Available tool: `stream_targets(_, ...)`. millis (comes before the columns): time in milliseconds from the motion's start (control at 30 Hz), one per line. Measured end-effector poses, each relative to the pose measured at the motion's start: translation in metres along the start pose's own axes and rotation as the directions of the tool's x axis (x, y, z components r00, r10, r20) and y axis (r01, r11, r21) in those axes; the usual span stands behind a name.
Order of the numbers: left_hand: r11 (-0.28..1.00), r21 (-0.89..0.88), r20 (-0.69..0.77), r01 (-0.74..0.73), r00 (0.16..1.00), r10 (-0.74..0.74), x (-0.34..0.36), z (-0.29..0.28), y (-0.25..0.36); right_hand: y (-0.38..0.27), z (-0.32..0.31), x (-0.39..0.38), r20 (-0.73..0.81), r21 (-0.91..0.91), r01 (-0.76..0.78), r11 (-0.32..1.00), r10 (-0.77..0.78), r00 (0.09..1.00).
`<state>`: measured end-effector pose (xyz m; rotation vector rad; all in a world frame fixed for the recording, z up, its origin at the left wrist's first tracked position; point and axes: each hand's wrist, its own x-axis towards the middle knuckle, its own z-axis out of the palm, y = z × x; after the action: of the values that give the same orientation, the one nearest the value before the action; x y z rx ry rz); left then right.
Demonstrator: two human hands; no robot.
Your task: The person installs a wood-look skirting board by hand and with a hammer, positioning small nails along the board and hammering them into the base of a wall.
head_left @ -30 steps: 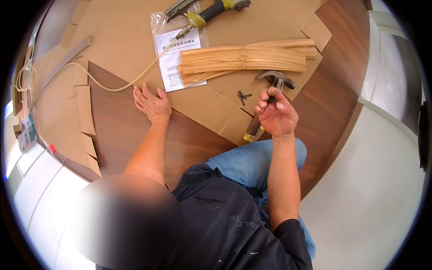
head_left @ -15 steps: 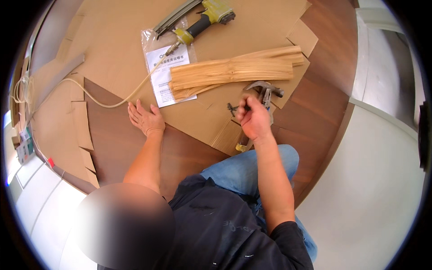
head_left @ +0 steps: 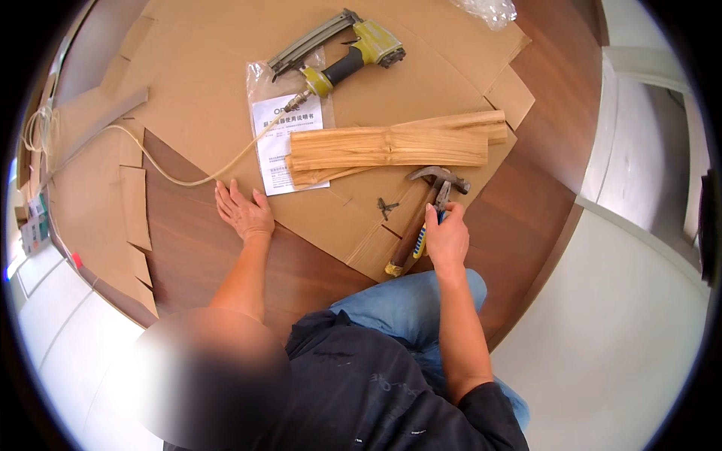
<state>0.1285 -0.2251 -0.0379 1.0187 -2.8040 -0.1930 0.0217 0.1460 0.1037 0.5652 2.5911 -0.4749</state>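
My left hand (head_left: 247, 216) rests flat with its fingers spread, at the near edge of the cardboard sheet (head_left: 429, 68). To the right, my right hand (head_left: 447, 239) has its thumb and fingers closed around a pair of pliers (head_left: 419, 242) with blue and yellow handles. Those pliers lie along a claw hammer (head_left: 413, 228), which has a brown handle. A small heap of dark, thin pieces (head_left: 387, 207), perhaps nails, sits left of the hammer. Beyond it, wooden boards (head_left: 389, 147) are stacked slightly crosswise.
A yellow-green nail gun (head_left: 365, 51) lies past the boards, joined to a pale air hose (head_left: 180, 183) running left. Under its fitting are a printed sheet (head_left: 271, 154) and a clear plastic bag. More clear plastic (head_left: 489, 9) lies at the far edge. A white wall (head_left: 624, 286) stands right.
My right hand has come down and to the right onto the pliers, uncovering the small dark pieces. My left hand stays in place. The view has shifted slightly, showing plastic at the top.
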Motion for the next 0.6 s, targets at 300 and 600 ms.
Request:
stream_targets(300,1.000,-0.017,0.001,-0.003,1.000,0.003,0.003,-0.005,0.003,0.046,0.009,0.041,0.114,0.068,-0.034,0.997,0.026,0.993)
stream_targets(600,1.000,-0.004,-0.016,-0.001,1.000,0.001,0.000,-0.002,-0.002,0.041,0.017,0.035,-0.165,0.215,0.025,0.976,0.011,0.986)
